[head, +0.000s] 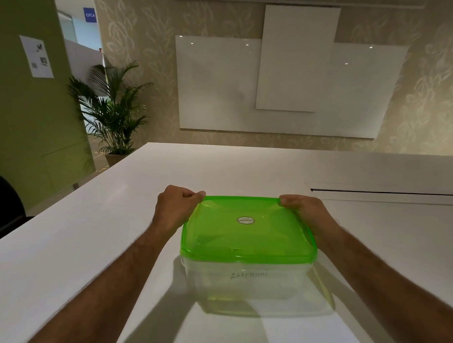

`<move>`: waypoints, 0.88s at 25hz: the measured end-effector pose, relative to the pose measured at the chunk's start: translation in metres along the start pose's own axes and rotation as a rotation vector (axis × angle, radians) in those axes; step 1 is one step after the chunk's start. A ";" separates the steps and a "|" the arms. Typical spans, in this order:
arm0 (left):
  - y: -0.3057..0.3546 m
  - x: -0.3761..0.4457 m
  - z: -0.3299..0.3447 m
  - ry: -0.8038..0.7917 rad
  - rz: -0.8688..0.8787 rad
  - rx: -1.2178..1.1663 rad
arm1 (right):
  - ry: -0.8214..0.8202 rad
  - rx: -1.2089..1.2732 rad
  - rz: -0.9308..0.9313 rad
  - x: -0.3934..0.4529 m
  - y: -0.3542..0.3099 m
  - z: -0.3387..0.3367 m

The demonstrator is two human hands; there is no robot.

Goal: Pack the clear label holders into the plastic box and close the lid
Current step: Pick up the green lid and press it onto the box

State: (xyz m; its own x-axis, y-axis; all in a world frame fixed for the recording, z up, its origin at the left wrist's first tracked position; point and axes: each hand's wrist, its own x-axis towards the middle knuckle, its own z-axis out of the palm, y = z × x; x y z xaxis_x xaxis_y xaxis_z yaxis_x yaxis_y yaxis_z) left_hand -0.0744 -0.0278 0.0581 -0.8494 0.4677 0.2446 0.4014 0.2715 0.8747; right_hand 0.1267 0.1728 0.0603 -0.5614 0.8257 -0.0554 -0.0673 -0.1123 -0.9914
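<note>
Both grips pinch far corners of the green lid [245,229]: left hand [174,211], right hand [305,209]; box [250,283] contents look blurry on the table [69,253]

Both forearms extended fwd, roughly parallel. L hand [176,207] fingers curled, thumb pinching lid [245,229] at its far-left corner. R hand [302,208] same grip at far-right corner.

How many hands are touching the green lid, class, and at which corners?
2. The left hand grips the green lid at its far left corner; the right hand grips its far right corner. No others show.
</note>
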 end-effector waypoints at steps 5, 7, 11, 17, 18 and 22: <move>-0.011 0.002 0.003 0.002 -0.008 0.028 | -0.008 0.014 0.019 0.002 0.011 0.002; -0.014 0.003 0.005 0.002 -0.008 0.037 | -0.012 0.022 0.035 0.005 0.013 0.001; -0.018 0.008 0.008 -0.006 -0.008 0.046 | -0.020 0.014 0.057 0.009 0.018 0.001; -0.024 0.010 0.011 -0.024 -0.024 0.085 | -0.034 -0.030 0.056 0.010 0.022 -0.001; -0.025 0.011 0.012 -0.031 -0.027 0.096 | -0.033 -0.031 0.058 0.010 0.023 -0.001; -0.029 0.011 0.013 -0.065 -0.061 0.085 | -0.038 -0.032 0.062 0.009 0.025 -0.001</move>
State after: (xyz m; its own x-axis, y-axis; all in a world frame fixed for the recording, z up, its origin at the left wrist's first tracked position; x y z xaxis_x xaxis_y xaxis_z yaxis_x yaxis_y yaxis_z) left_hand -0.0910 -0.0199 0.0300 -0.8500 0.5013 0.1619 0.3796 0.3698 0.8480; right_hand 0.1204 0.1778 0.0354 -0.5947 0.7960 -0.1129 -0.0057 -0.1446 -0.9895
